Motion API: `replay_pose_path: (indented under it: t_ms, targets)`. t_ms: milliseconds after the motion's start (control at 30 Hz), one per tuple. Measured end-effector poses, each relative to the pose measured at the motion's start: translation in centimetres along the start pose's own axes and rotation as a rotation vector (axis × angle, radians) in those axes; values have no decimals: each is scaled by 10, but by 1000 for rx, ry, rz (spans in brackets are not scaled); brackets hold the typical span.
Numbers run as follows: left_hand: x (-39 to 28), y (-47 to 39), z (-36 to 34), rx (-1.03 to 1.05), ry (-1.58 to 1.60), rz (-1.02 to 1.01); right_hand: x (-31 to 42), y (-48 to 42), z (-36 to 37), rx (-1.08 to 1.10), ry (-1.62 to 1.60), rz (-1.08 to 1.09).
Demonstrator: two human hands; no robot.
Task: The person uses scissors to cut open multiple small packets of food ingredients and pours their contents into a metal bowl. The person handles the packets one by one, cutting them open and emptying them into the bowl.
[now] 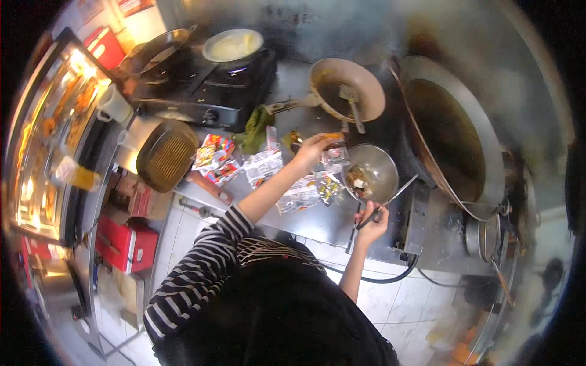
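Note:
My left hand (312, 152) holds a small clear sachet (334, 155), with something orange at the fingertips, beside the upper left rim of a metal bowl (383, 171). Brown bits and a white piece lie in the bowl. At the bowl's lower edge, my right hand (373, 224) grips scissors (398, 193) by the dark handle; how far their blades are parted is unclear. Empty-looking printed wrappers (263, 165) and a small packet with green and yellow bits (329, 187) lie on the metal counter (304, 228) left of the bowl.
A frying pan (373, 91) with a spatula sits behind the bowl. On the right stands a large wok (490, 137). A gas stove (192, 110) carries two pans at the back left. Near the wrappers rests a square grill pan (167, 155). A lit glass display case (46, 151) stands far left.

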State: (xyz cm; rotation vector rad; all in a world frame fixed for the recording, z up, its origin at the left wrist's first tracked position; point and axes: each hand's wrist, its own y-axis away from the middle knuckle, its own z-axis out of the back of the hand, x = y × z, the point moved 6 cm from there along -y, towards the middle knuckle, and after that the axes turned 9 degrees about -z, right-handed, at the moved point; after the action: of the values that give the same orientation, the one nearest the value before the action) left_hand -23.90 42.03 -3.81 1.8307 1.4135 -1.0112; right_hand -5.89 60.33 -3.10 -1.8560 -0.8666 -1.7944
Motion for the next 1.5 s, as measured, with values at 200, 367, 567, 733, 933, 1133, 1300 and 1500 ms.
replay_pose_path:
  t_ms: [200,367,567,733,933,1133,1300,1500]
  targets:
    - [-100,77,108,-240,-446,-240,-15,24,-9,144,104,-45]
    - [-139,115,253,-696,-1130,-513,-15,38,-22,220,161,-93]
    - [-128,118,248,-785,-1884,13,-15,37,-28,229,192,-106]
    - [-137,122,235,-824,-1945,-65,-19,35,-26,242,338,-36]
    - [-154,130,190,-788,-1835,-244,-22,24,-37,195,665,278]
    - [-117,138,110,-547,-1464,-605,-54,14,-66,346,929,376]
    - [-90,144,68,-419,-1430,-512,-59,4,-69,372,1074,443]
    - [-57,145,31,-107,-1086,-521,-8,19,-51,281,827,498]
